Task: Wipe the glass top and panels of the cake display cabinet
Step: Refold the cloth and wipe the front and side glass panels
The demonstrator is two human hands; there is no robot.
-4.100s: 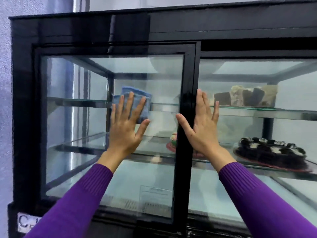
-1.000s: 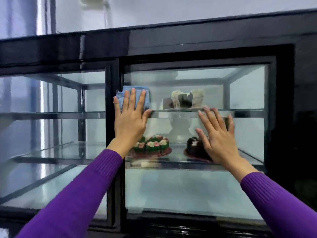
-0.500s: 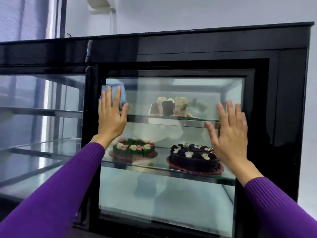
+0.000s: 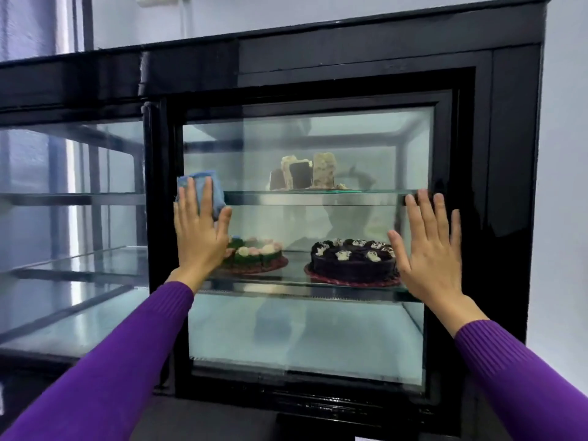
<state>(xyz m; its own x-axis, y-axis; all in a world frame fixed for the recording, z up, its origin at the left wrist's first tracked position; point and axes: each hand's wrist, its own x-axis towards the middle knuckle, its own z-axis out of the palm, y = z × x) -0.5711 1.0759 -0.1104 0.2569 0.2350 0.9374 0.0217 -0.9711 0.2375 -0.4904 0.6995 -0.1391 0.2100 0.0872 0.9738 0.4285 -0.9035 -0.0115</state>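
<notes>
The black-framed cake display cabinet (image 4: 350,55) fills the view. Its right sliding glass panel (image 4: 318,148) faces me. My left hand (image 4: 199,232) presses a folded blue cloth (image 4: 206,192) flat against the glass at the panel's left edge, fingers straight. Flat on the glass at the panel's right edge rests my right hand (image 4: 428,246), fingers spread, holding nothing. Both arms wear purple sleeves.
Inside, cake slices (image 4: 305,173) stand on the upper glass shelf. A flower-decorated cake (image 4: 254,254) and a chocolate cake (image 4: 353,259) sit on the middle shelf. The left glass section (image 4: 70,198) holds bare shelves. A pale wall (image 4: 563,186) lies right of the cabinet.
The glass door has slid right with both hands on it, from the cabinet's middle to its right end. The view followed to the right, and the cakes now show fully.
</notes>
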